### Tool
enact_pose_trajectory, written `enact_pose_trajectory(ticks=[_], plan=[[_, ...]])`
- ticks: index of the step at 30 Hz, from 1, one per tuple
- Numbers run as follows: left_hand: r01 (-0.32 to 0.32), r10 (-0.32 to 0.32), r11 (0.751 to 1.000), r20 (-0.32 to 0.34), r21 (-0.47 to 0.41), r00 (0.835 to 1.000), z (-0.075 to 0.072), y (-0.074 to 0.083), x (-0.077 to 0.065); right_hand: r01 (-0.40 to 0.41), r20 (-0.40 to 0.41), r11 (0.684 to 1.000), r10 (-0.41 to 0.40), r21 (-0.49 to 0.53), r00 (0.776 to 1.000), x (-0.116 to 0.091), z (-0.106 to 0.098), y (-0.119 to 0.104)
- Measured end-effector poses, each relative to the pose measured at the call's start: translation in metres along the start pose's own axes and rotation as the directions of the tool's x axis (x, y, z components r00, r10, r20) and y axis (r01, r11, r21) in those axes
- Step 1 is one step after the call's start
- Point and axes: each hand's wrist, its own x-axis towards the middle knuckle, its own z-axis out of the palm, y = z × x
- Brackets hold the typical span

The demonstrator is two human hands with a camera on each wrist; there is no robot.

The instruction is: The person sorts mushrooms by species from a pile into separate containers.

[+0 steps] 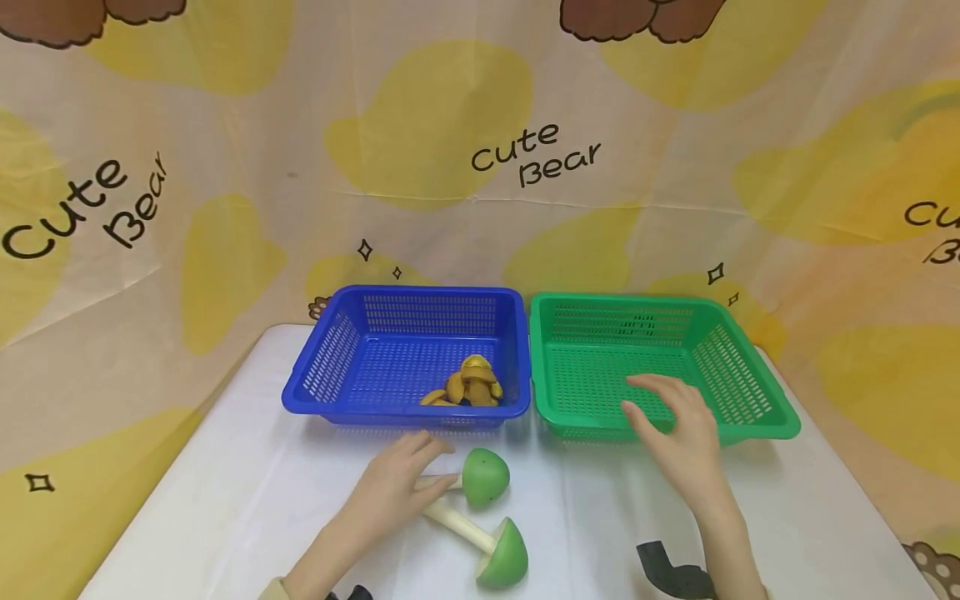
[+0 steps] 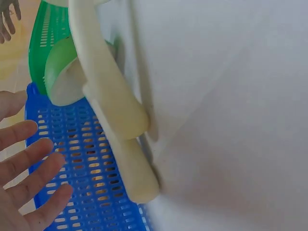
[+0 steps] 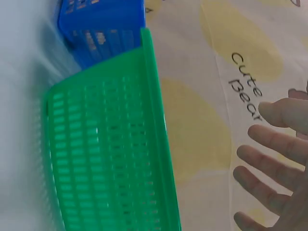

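Note:
Two toy mushrooms with green caps and pale stems lie on the white table in the head view: a rear mushroom (image 1: 486,477) and a front mushroom (image 1: 504,554). Over their stems hovers my left hand (image 1: 401,479), fingers spread and holding nothing. In the left wrist view the two stems (image 2: 113,101) overlap, and the fingers of the left hand (image 2: 36,168) stand apart from them. My right hand (image 1: 678,433) is raised over the front rim of the green basket (image 1: 592,425), thumb and fingers apart with nothing between them. The right wrist view also shows its fingers spread.
Left of the green basket stands a blue basket (image 1: 337,408), with several brown mushroom-like pieces (image 1: 474,383) in its front right corner. A black curved piece (image 1: 671,575) shows beside the right forearm. Behind the table hangs a patterned cloth (image 1: 450,108).

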Motion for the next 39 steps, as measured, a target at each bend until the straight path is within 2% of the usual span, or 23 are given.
enact_pose_trajectory(ticks=[5,13,21,29,35,39], plan=[[0.015,-0.012,0.999,0.072,-0.049,0.997,0.004,0.000,-0.001,0.051,-0.071,0.999,-0.052,-0.019,0.996,-0.006,-0.007,0.012],[0.002,0.006,0.998,0.151,-0.056,0.988,0.011,0.000,-0.001,0.087,-0.097,0.991,-0.097,-0.098,0.991,-0.013,-0.016,0.033],[-0.008,0.017,0.999,0.186,-0.047,0.982,0.015,-0.001,-0.002,0.062,-0.066,0.994,-0.068,-0.094,0.995,-0.015,-0.017,0.046],[0.011,0.002,0.998,0.206,-0.062,0.979,0.023,-0.006,-0.001,0.007,-0.066,0.989,-0.016,-0.145,0.998,-0.017,-0.026,0.059],[-0.020,0.029,0.999,0.210,-0.045,0.977,0.029,-0.010,0.001,-0.077,-0.051,0.981,0.069,-0.178,0.996,-0.020,-0.032,0.066],[-0.037,0.045,0.999,0.223,-0.040,0.974,0.031,-0.012,0.001,-0.094,-0.059,0.969,0.083,-0.227,0.995,-0.022,-0.033,0.071]])
